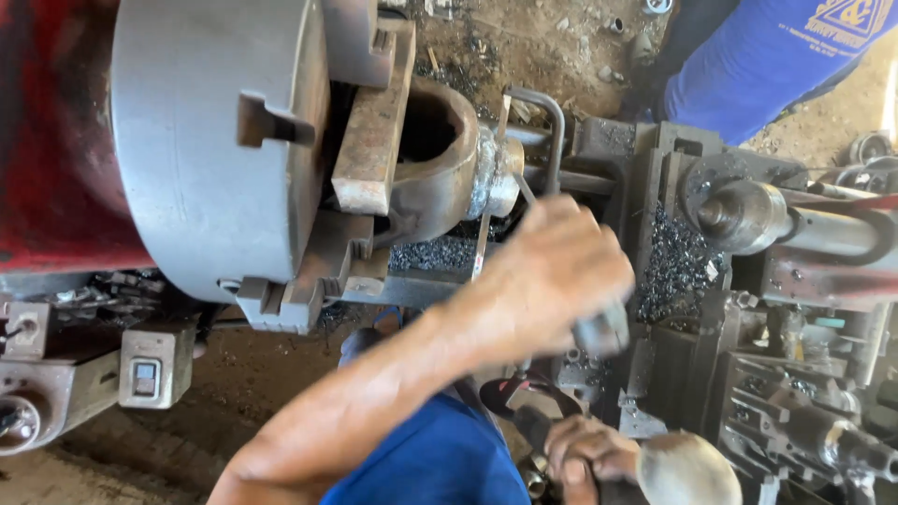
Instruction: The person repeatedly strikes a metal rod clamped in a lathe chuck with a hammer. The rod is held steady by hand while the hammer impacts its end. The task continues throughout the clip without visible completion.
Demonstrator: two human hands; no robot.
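1. The left hand reaches across the lathe with its fingers curled shut around a stubby grey metal handle, just in front of the tool post. The handle is blurred, so I can't tell exactly what it belongs to.
2. The right hand sits low at the bottom edge, wrapped around a dark lever stem that ends in a rounded, worn knob. The grip looks snug and closed.
3. The workpiece is a chunky U-shaped steel yoke clamped in the big grey chuck, with a rough, shiny weld bead where a short stub joins it on the right. It sits just left of the left hand, not touching it.
4. I'd guess that yoke is properly heavy and totally rigid, with a rough forged skin that's rusty brown in spots. If you had to lift it, you'd want both hands around the thick curved body, not the stub end.
5. Dark, curly metal chips are piled all over the carriage. They look sharp, so not something to brush off bare-handed.
6. Another person in a blue shirt stands at the far side, top right.
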